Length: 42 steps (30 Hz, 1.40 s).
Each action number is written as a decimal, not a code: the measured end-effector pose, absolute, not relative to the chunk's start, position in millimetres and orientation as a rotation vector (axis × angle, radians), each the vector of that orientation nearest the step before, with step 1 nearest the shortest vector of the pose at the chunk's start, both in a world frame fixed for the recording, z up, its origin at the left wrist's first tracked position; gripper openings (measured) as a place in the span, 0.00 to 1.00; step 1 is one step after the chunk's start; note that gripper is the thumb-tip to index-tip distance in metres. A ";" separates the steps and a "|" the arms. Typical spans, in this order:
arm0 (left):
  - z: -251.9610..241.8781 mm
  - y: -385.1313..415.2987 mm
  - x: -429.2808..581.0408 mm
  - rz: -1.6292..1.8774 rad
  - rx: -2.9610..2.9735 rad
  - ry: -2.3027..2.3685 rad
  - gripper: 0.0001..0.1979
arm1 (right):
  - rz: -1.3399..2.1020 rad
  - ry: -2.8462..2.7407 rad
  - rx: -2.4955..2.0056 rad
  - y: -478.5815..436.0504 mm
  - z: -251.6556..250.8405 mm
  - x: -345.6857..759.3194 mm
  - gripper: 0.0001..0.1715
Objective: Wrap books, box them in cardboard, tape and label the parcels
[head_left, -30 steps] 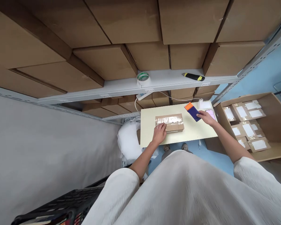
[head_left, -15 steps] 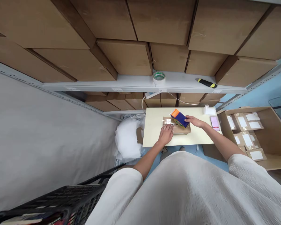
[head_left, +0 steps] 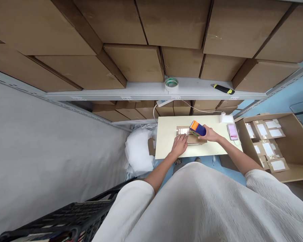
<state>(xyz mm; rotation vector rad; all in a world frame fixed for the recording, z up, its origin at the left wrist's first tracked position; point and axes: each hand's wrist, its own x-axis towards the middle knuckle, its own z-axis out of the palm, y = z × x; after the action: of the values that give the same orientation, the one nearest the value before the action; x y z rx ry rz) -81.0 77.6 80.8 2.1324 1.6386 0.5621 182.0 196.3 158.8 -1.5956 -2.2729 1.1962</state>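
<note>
A small cardboard box with shiny clear tape across its top lies on the cream table. My left hand rests on the box's left part, fingers stretched out and fairly flat. In my right hand is a dark blue and orange tape dispenser, gripped at its right end. It is tilted over the right part of the box, its orange end pointing up and left. Whether its underside touches the box I cannot tell.
A phone and a white device are at the table's right end. Beyond stands a large carton of labelled parcels. A tape roll and a utility knife lie on the shelf. White sheets are left; a black crate is lower left.
My right hand has moved the tape dispenser slightly right and tipped it more on edge over the box. My left hand stays on the box.
</note>
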 end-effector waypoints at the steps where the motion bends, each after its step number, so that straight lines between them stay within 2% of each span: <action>1: 81.1 77.4 -81.1 0.560 2.134 1.637 0.26 | 1.139 -2.289 -1.604 195.5 158.0 183.6 0.35; 3: 82.0 77.2 -81.5 0.557 2.129 1.634 0.25 | 1.054 -2.303 -1.622 194.0 155.6 188.0 0.34; 8: 91.6 85.1 -84.6 0.592 1.995 1.619 0.22 | 1.060 -2.285 -1.585 191.4 148.9 201.5 0.37; 15: 141.9 128.4 -76.4 1.007 1.331 1.540 0.15 | 1.068 -2.345 -1.573 195.4 154.5 200.4 0.36; 21: 171.2 150.3 -56.8 1.059 1.184 1.485 0.16 | 1.080 -2.375 -1.574 196.8 162.4 194.8 0.34; 30: 165.9 160.6 -51.8 1.032 1.083 1.535 0.17 | 1.037 -2.438 -1.538 199.1 162.9 192.2 0.33; 38: 151.8 159.8 -67.1 1.057 0.985 1.586 0.19 | 1.205 -2.374 -1.432 196.2 179.5 182.8 0.31; 42: 140.2 155.2 -75.1 1.076 0.960 1.615 0.21 | 1.160 -2.477 -1.395 200.0 192.7 174.5 0.26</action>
<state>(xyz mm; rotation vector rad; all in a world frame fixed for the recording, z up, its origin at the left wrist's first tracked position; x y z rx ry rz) -75.1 155.2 140.2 0.9595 1.6151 1.0757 174.5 200.0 192.7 -1.3945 -2.4774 1.1595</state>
